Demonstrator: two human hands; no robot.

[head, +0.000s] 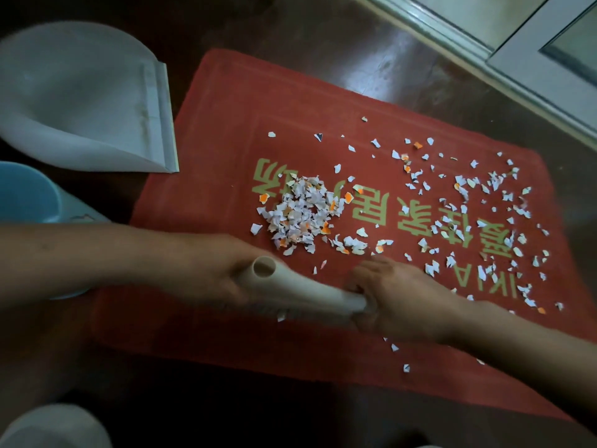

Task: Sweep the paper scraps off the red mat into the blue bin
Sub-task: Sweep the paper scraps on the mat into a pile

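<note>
A brush is gripped at 1 end by the right hand over the red mat. The grip of the left hand, partly hidden behind the handle, cannot be told. Paper scraps are heaped in 1 pile mid-mat, with others scattered rightward. The blue bin is seen off the mat's left edge.

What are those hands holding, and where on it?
The right hand grips one end of a white brush. The left hand sits at its hollow other end; whether it grips cannot be told.
</note>
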